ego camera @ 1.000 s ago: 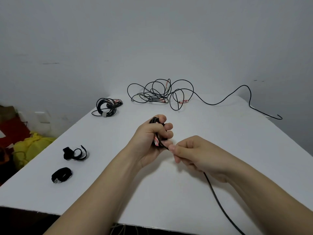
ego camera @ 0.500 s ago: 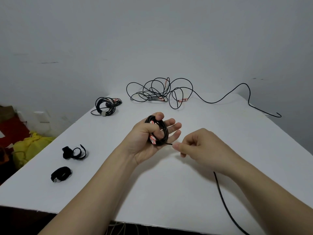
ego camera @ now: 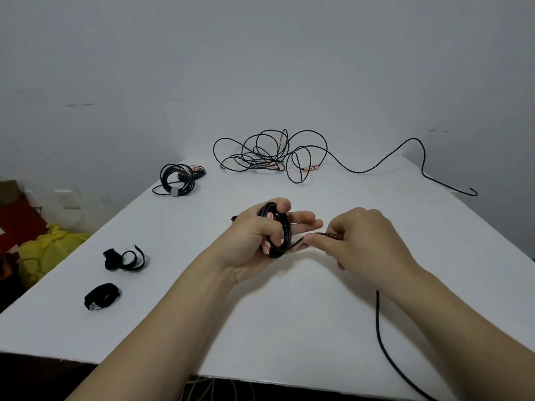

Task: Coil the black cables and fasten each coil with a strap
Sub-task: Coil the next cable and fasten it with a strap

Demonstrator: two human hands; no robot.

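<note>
**A:** Item one — the cable in hand. Where is it, and how is it held?

**B:** Small coil (ego camera: 275,235), above the middle of the white table (ego camera: 289,328). The left hand (ego camera: 249,244) carries it, with the thumb hooked over the top of the loops and the fingers passed through the ring. The right hand (ego camera: 364,244) pinches the trailing strand (ego camera: 378,319) just beside the coil. The rest of that strand runs toward the table's near edge.

**A:** Handling?

**B:** By its look it is thin, light and limp, yet springy. I judge the loops will fan open if the thumb lifts. The best hold is a pinch close to the coil, feeding short lengths. The strap should go across the bundle where the thumb clamps it.

**A:** Count of cables?

**B:** Three lots:
- The small coil in hand.
- One finished coil (ego camera: 176,180) at the far left, bound with a pale band.
- One tangled heap (ego camera: 272,154) at the far edge, its tail running off to the right.

The heap may hold more than one cable — the strands are too crossed to tell.

**A:** Straps?

**B:** Two loose black ones near the left edge, well apart from the hands. One is a half-open strap (ego camera: 124,259) and the other a rolled strap (ego camera: 102,296).
</note>
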